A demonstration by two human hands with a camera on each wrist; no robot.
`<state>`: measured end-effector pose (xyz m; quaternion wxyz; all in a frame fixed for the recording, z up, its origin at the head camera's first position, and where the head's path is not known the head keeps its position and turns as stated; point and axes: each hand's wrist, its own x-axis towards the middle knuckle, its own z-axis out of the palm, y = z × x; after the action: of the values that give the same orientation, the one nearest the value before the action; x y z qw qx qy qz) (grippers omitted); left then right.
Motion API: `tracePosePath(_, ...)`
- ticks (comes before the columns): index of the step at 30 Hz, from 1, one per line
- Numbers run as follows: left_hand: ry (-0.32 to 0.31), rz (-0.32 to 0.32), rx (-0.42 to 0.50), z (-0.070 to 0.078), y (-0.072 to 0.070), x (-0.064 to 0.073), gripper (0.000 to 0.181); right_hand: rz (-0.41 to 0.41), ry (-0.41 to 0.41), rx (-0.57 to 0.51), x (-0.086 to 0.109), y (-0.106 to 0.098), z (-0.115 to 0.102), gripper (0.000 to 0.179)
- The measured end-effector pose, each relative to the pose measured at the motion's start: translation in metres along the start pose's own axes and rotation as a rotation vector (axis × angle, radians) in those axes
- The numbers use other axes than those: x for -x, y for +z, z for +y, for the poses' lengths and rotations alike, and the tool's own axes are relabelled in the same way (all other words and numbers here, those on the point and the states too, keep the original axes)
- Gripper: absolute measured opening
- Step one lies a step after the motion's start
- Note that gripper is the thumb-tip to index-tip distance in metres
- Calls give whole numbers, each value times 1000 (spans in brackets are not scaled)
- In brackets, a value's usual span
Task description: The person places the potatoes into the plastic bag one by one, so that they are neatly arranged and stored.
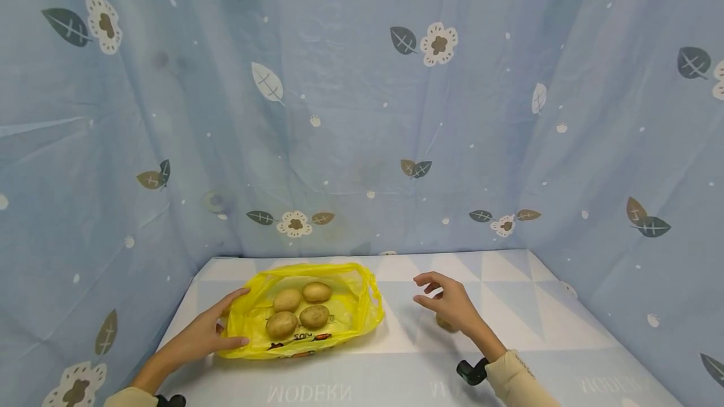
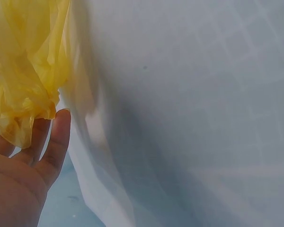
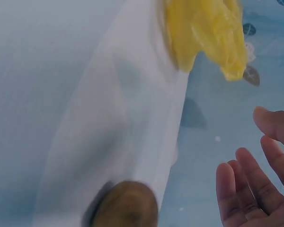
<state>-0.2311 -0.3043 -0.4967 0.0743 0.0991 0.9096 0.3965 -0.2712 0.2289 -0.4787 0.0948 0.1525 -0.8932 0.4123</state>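
A yellow plastic bag [image 1: 351,325] lies on the table with its mouth facing up. Several potatoes [image 1: 314,316] sit inside it. At the bag's left end, my left hand [image 1: 195,335] spreads its thumb and fingers along the rim, touching the plastic; in the left wrist view the fingers [image 2: 57,137] look fairly straight against the bag. My right hand [image 1: 449,303] is in the air to the right of the bag, fingers loosely bent and holding nothing. One more potato [image 3: 128,205] lies on the table beneath that hand, mostly hidden by it in the head view.
The table [image 1: 503,331] has a pale cover with triangles and printed letters. A blue curtain [image 1: 351,143] with leaves and flowers hangs at the back and both sides. Black wrist mounts [image 1: 472,372] sit below each hand.
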Motion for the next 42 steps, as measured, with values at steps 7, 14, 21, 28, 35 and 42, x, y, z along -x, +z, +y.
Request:
tracePosePath(7, 5, -3, 2, -1, 0, 0, 101, 14, 62, -5, 15, -14, 22, 39)
tracePosePath(14, 3, -5, 5, 0, -1, 3, 100, 24, 90, 10, 22, -23, 36, 42)
tracePosePath(21, 6, -17, 7, 1, -1, 3, 100, 18, 155, 23, 29, -30, 45, 40)
tracePosePath(28, 32, -16, 23, -1, -2, 1, 98, -10, 255, 38, 37, -31, 50, 42)
tracePosePath(35, 19, -15, 23, 0, -1, 2, 98, -33, 254, 45, 43, -23, 57, 45)
tracePosePath(42, 9, -8, 15, 0, -1, 1, 99, -25, 258, 45, 45, -19, 59, 48)
